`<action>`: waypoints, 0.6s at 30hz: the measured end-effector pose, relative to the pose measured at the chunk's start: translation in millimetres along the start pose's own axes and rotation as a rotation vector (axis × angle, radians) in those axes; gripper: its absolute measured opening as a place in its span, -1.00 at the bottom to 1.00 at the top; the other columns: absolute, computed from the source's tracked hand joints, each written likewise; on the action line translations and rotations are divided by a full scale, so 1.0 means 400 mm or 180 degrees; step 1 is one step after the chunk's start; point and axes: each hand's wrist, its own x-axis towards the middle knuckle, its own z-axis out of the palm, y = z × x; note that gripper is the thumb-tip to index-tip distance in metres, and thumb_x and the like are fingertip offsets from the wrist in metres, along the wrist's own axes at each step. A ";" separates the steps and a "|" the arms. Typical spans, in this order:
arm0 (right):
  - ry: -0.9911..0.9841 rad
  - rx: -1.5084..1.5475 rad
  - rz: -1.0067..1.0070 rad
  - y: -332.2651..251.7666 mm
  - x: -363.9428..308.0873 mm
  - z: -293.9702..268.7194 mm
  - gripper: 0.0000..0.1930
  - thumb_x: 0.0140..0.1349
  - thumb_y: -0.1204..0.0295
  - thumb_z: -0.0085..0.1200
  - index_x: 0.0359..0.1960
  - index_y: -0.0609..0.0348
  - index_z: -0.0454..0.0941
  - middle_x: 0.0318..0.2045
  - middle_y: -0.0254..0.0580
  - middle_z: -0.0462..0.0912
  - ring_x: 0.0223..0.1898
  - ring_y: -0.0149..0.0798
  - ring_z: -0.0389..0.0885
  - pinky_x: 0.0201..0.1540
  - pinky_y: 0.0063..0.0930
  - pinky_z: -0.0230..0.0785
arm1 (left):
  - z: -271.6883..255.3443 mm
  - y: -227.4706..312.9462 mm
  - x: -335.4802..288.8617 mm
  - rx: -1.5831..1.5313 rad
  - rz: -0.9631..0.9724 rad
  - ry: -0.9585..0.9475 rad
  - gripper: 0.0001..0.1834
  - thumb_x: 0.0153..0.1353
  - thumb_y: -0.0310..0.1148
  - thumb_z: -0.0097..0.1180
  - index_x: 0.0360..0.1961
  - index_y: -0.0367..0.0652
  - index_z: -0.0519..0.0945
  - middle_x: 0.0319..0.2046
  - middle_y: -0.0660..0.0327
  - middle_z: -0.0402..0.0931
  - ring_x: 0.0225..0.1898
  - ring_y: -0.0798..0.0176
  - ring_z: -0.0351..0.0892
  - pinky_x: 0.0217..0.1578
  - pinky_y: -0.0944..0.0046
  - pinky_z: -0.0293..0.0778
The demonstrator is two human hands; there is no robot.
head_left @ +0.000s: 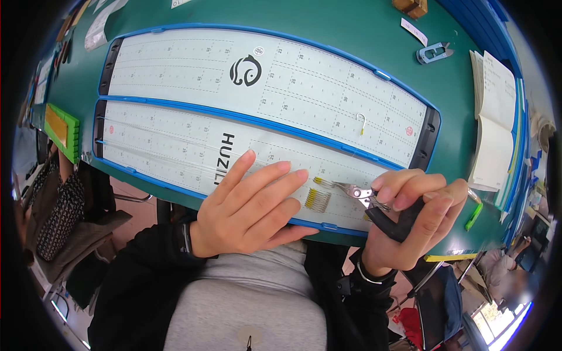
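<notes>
A long blue-rimmed hinged case (257, 121) lies open on the table, its two white panels printed with grids. Over the near panel my left hand (252, 207) is spread, fingers stretched out, fingertips beside a row of several fish hooks (318, 200) with yellow-wrapped shanks. My right hand (418, 213) is wrapped round dark-handled pliers (358, 191). Their metal jaws point left at a yellow-wrapped hook end (320, 181) just above the row; whether they grip it I cannot tell. Fine pale lines run along the panel's left part. One single hook (361, 124) lies on the far panel.
Blue thread snips (434, 53) and a paper strip (414, 31) lie at the back right. An open notebook (494, 120) occupies the right side, with a bright green tool (474, 216) near it. A green tray (62, 133) sits at the left table edge.
</notes>
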 end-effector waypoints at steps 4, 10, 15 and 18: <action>-0.0048 -0.0001 0.0005 0.001 0.000 0.000 -0.71 0.48 0.25 -0.21 -0.31 0.20 0.09 -0.56 -0.11 0.40 -0.56 -0.22 0.55 -0.38 -0.32 0.54 | -0.002 -0.004 0.000 0.0017 0.0122 -0.0095 -0.64 0.12 0.01 0.27 -0.40 -0.05 0.53 -0.02 0.21 0.61 0.07 0.17 0.56 0.24 -0.05 0.31; -0.0012 -0.0009 0.0030 -0.003 -0.002 0.003 -0.70 0.47 0.25 -0.20 -0.31 0.20 0.09 -0.55 -0.11 0.40 -0.55 -0.21 0.55 -0.36 -0.30 0.54 | -0.001 -0.001 0.000 0.0072 0.0187 -0.0053 -0.65 0.15 0.00 0.25 -0.40 -0.06 0.53 -0.04 0.20 0.62 0.04 0.16 0.57 0.22 -0.03 0.35; 0.0003 -0.0048 0.0022 -0.006 -0.006 0.001 -0.70 0.47 0.25 -0.19 -0.31 0.19 0.09 -0.56 -0.11 0.41 -0.54 -0.21 0.55 -0.34 -0.30 0.54 | -0.005 -0.002 0.006 -0.0025 0.0179 -0.0111 -0.65 0.15 -0.01 0.25 -0.41 -0.08 0.53 -0.05 0.17 0.62 0.03 0.16 0.58 0.19 0.02 0.40; -0.0025 0.0012 0.0038 -0.005 -0.006 -0.002 -0.71 0.47 0.26 -0.20 -0.31 0.19 0.10 -0.56 -0.11 0.41 -0.54 -0.21 0.56 -0.35 -0.30 0.54 | -0.006 0.001 0.007 -0.0028 0.0175 -0.0096 -0.65 0.15 -0.02 0.25 -0.41 -0.08 0.53 -0.05 0.14 0.62 0.02 0.15 0.59 0.17 0.04 0.42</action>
